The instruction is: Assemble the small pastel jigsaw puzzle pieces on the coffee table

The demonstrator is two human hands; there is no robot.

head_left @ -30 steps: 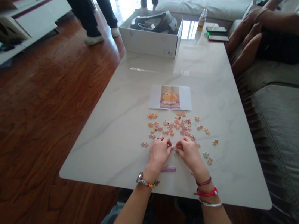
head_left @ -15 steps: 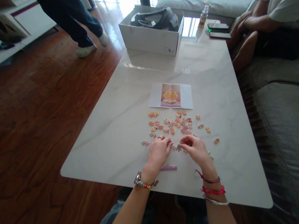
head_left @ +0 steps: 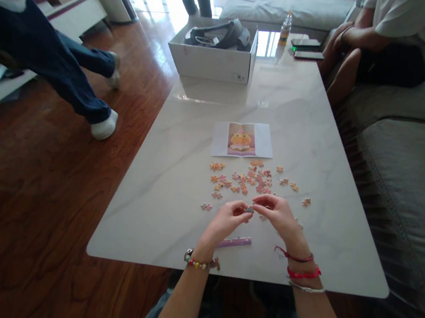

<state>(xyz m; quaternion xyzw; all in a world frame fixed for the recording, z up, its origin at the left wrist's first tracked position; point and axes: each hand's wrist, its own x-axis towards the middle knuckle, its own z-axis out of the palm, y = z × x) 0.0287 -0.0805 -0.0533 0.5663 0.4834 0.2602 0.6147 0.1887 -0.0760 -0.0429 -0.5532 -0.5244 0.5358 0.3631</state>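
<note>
My left hand and my right hand meet above the white marble table, near its front edge. Both pinch a small puzzle piece between their fingertips, lifted off the tabletop. Just beyond them lies a scatter of several orange and pink puzzle pieces. A printed reference picture of a yellow figure lies further back. A short purple strip of joined pieces rests between my wrists.
A white open box holding a dark headset stands at the far end, with a bottle and two phones beside it. One person sits on the grey sofa at right. Another person's legs cross the wooden floor at left.
My hands have lifted off the table and now hold the piece in the air between them. The person in dark trousers has walked nearer along the floor at left.
</note>
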